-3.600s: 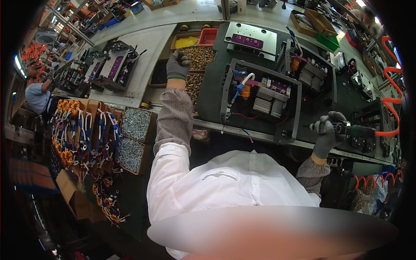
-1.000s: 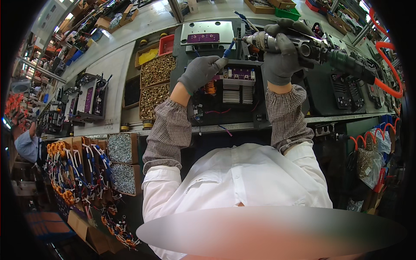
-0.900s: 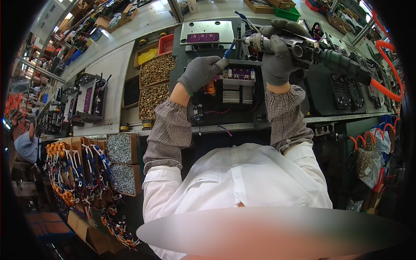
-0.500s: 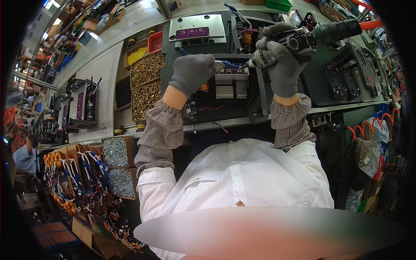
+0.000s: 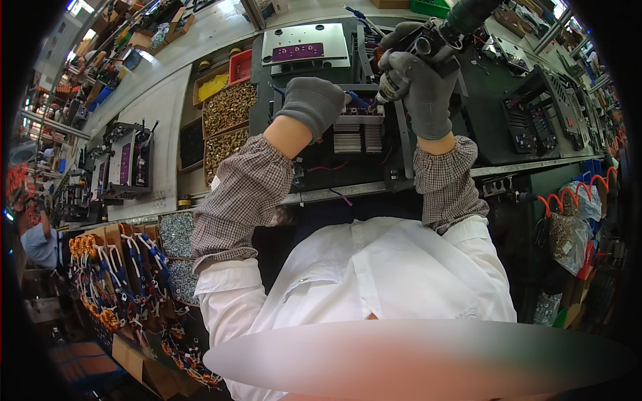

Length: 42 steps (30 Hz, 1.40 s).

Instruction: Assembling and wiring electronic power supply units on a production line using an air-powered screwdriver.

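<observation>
My left hand, in a grey glove, is closed at the end of a short blue-sleeved cable; its fingertips are mostly hidden. The cable lies over a purple board with a pale frame, above grey metal fins. My right hand, gloved too, is wrapped round a dark power driver. The driver's pale nose points down and left, close to the cable's right end. Whether its tip touches anything I cannot make out.
Boxes of brass-coloured fasteners and a red bin stand left of the work. A silver plate with a purple board lies behind. Another dark unit sits at right. Cable bundles hang at lower left.
The driver has tilted, its rear end swinging up and left, and my right hand has shifted slightly left. My left hand has turned and moved a little right, with its elbow further out.
</observation>
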Each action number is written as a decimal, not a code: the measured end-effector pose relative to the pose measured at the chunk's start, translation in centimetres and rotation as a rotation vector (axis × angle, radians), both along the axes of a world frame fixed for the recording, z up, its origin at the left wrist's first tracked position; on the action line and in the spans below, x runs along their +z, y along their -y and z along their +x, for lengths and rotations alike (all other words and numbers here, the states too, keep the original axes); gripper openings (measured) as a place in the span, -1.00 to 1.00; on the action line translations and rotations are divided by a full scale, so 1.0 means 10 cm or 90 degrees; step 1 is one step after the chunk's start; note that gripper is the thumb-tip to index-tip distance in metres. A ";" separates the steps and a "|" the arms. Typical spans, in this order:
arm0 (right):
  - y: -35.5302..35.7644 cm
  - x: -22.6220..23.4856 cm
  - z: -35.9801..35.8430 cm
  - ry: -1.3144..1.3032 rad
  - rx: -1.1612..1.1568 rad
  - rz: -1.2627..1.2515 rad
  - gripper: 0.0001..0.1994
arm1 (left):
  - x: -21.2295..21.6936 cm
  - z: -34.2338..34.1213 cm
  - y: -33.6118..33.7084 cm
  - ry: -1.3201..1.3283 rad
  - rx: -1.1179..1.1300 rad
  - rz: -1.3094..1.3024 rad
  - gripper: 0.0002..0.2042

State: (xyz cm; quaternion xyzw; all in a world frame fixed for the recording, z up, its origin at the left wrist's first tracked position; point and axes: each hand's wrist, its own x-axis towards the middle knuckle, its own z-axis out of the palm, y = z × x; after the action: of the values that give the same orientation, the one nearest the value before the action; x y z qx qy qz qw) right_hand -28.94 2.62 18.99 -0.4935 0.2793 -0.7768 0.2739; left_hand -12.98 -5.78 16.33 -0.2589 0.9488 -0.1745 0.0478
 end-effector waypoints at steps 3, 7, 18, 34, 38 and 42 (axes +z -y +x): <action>0.00 0.03 -0.01 -0.063 -0.006 0.037 -0.72 | 0.02 -0.09 -0.05 0.043 0.065 0.048 -0.74; 0.12 -0.02 -0.02 -0.127 -0.030 -0.006 -0.71 | -0.11 -0.07 -0.02 -0.090 0.085 0.015 -0.69; 0.25 -0.01 -0.02 -0.076 0.017 0.132 -0.74 | -0.14 -0.13 0.22 -0.120 0.074 0.034 -0.52; 0.27 0.09 -0.01 -0.197 0.004 0.098 -0.72 | -0.06 0.26 0.03 -0.453 0.167 0.328 -0.75; 0.25 0.13 -0.16 -0.099 0.143 0.046 -0.72 | -0.33 0.57 -0.15 -0.949 -0.244 1.602 -0.76; -0.05 0.30 -0.15 -0.011 0.166 -0.079 -0.64 | -0.15 0.15 -0.97 -1.327 0.578 1.381 -0.72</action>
State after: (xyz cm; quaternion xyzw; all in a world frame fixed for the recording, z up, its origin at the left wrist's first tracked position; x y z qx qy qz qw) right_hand -30.40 3.11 21.97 -0.5480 0.1667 -0.7464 0.3388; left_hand -11.49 3.88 14.86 0.3565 -0.0769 -0.8407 0.4003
